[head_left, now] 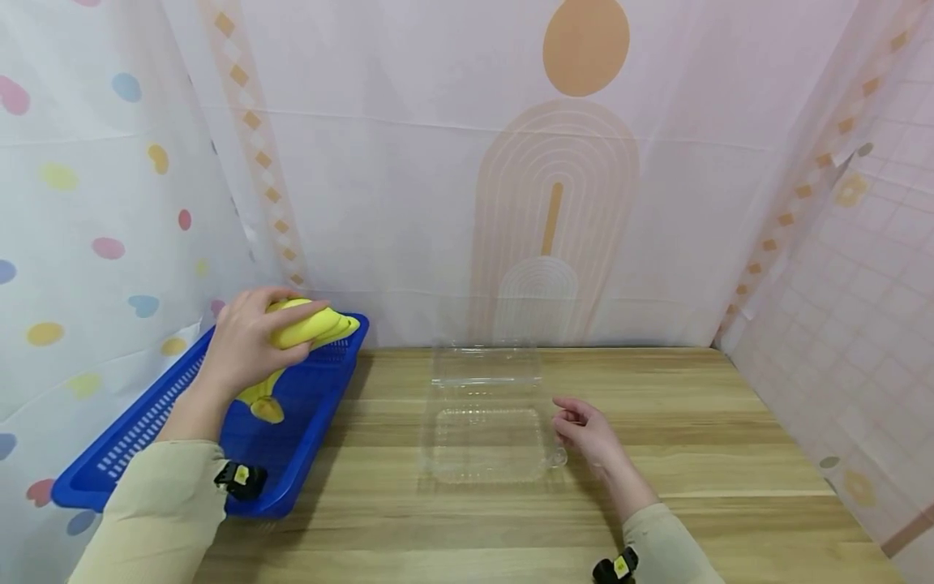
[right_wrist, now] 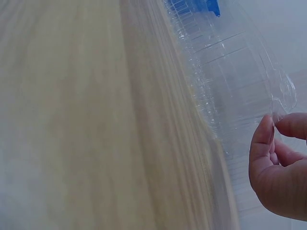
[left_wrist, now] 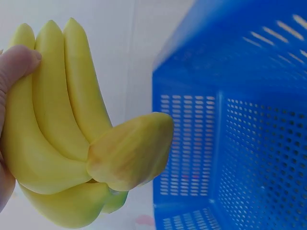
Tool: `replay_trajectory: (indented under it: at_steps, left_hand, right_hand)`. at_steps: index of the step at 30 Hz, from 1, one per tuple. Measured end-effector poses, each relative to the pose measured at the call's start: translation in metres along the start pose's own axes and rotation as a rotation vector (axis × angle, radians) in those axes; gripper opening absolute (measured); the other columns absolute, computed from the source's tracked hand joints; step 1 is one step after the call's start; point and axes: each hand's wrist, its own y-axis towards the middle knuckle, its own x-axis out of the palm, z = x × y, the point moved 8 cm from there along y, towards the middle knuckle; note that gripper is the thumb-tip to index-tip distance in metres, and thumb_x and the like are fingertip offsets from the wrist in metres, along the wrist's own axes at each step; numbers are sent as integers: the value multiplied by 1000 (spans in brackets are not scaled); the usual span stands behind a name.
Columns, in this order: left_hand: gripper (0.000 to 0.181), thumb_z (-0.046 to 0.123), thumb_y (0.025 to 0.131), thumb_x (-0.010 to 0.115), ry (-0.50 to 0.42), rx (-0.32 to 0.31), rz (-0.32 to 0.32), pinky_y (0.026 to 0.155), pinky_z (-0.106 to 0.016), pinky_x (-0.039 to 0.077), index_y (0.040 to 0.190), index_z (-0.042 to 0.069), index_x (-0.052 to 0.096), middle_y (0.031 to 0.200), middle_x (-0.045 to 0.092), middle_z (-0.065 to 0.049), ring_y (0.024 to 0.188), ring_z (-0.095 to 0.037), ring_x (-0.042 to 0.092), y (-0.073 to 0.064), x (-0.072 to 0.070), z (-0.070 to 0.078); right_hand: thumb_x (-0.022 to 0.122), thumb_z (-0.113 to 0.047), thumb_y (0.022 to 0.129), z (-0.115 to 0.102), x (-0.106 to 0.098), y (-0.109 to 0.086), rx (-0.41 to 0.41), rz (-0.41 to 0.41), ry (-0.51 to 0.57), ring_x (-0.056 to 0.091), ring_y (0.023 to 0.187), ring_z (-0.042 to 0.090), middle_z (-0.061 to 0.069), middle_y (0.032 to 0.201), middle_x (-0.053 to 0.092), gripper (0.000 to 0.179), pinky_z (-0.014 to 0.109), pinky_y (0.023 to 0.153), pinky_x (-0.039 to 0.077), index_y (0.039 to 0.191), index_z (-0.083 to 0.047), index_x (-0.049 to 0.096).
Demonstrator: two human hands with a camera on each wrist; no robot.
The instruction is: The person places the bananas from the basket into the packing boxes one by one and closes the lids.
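Left hand (head_left: 246, 331) grips a bunch of bananas (head_left: 310, 326) over the blue basket (head_left: 310, 438) at left. Right hand (head_left: 593, 438) pinches the right edge of the clear plastic container (head_left: 489, 446), lying open on the tabletop (head_left: 700, 422).

I have my left arm (head_left: 160, 499) stretched forward, pale-sleeved, the wrist bare beyond the cuff. My left hand (head_left: 244, 328) is raised higher than the other, thumb and fingers set apart and curved in a grip. My right arm (head_left: 667, 543) angles inward from the lower right, and my right hand (head_left: 587, 434) sits low, its fingertips (right_wrist: 264, 128) drawn together in a pinch.
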Motion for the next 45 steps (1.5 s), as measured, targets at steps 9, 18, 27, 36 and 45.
replay_trajectory:
  at_steps: [9, 18, 27, 36, 45]
  left_hand:
    - [57, 8, 66, 84, -54, 82, 10, 77, -56, 37, 121, 20, 72, 116, 62, -16, 104, -39, 52, 14, 0, 32]
    - [55, 11, 67, 84, -68, 158, 8, 74, -52, 37, 120, 22, 72, 115, 62, -16, 99, -37, 53, 24, 4, 57]
    - [54, 15, 69, 82, -78, 223, 11, 69, -49, 38, 121, 24, 71, 116, 62, -16, 100, -38, 54, 32, 11, 76]
    - [57, 12, 67, 86, -90, 260, -18, 71, -52, 42, 121, 25, 72, 117, 62, -14, 101, -37, 54, 37, 28, 100]
    - [55, 14, 68, 85, -125, 324, -21, 71, -52, 45, 119, 27, 73, 116, 62, -14, 101, -36, 57, 42, 50, 123]
  right_hand:
    - [55, 11, 95, 0, 0, -1, 2, 4, 2, 55, 73, 14, 5, 91, 56, 43, 19, 64, 50, 135, 19, 44]
    - [56, 10, 95, 1, 1, -1, 4, -1, -2, 55, 72, 12, 2, 90, 57, 43, 19, 63, 49, 135, 19, 44]
    - [56, 11, 93, 1, 1, -1, -2, 10, 20, 54, 74, 12, 3, 90, 56, 43, 19, 63, 50, 134, 19, 45]
    - [57, 12, 93, 1, 1, -2, -4, 17, 21, 53, 75, 12, 4, 90, 56, 42, 19, 64, 50, 133, 19, 46]
    - [55, 11, 94, -2, 3, -4, -15, 3, 22, 53, 73, 11, 3, 89, 56, 43, 19, 64, 49, 134, 20, 43]
